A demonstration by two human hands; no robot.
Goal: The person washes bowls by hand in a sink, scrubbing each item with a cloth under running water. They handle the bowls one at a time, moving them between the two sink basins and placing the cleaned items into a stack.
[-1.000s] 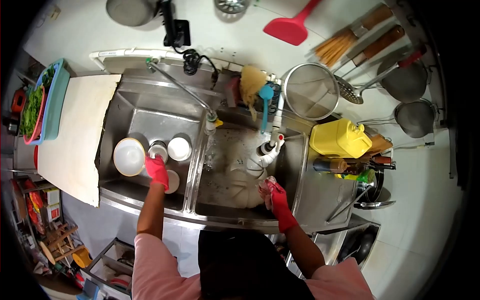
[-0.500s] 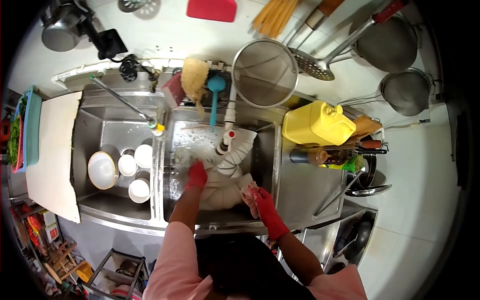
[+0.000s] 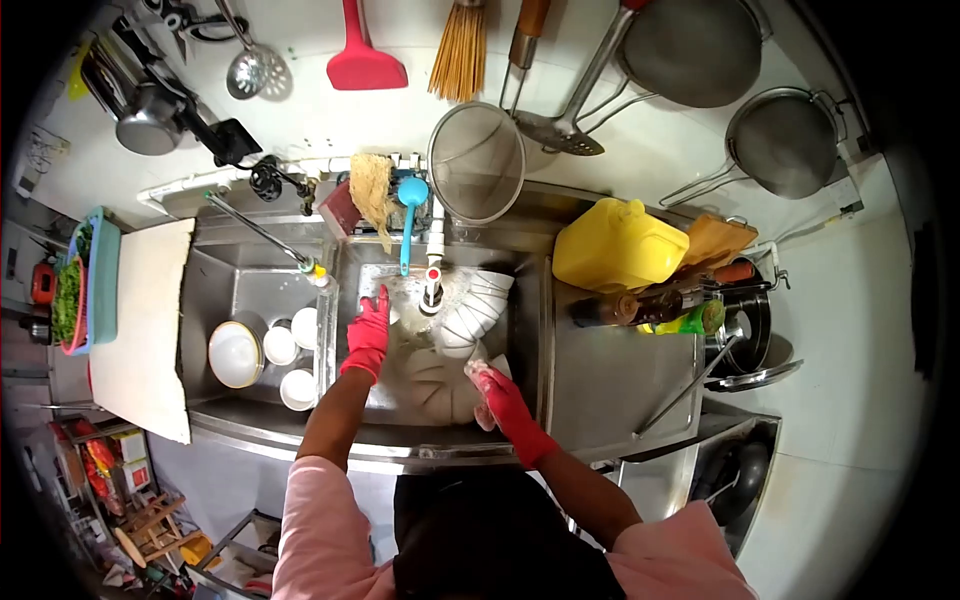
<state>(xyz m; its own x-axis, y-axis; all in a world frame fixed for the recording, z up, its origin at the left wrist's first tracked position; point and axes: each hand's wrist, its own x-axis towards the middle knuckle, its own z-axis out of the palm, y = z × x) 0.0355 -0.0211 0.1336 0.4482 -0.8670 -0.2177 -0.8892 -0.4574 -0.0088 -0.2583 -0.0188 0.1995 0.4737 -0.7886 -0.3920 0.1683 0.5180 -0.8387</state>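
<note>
My left hand (image 3: 368, 335), in a red rubber glove, is over the left side of the right sink basin (image 3: 545, 370). Its fingers stretch toward the back, and a small white patch that I cannot make out shows beside them. My right hand (image 3: 508, 408), gloved in red too, grips a pinkish, wet-looking cloth (image 3: 484, 412) at the basin's right. White bowls (image 3: 478, 312) lie nested in a curved row under the white tap pipe (image 3: 433, 275). More white bowls (image 3: 440, 388) sit in cloudy water between my hands.
The left basin holds a rimmed white bowl (image 3: 236, 354) and several small white bowls (image 3: 281, 346). A yellow jug (image 3: 615, 245) and bottles (image 3: 625, 308) stand on the right ledge. A blue ladle (image 3: 408, 225) and a strainer (image 3: 477, 163) hang behind. A pale board (image 3: 140, 330) lies at left.
My left hand has moved off the bowls toward the left, its fingers now extended. My right hand still holds the cloth, slightly further left. The view has shifted, showing more wall.
</note>
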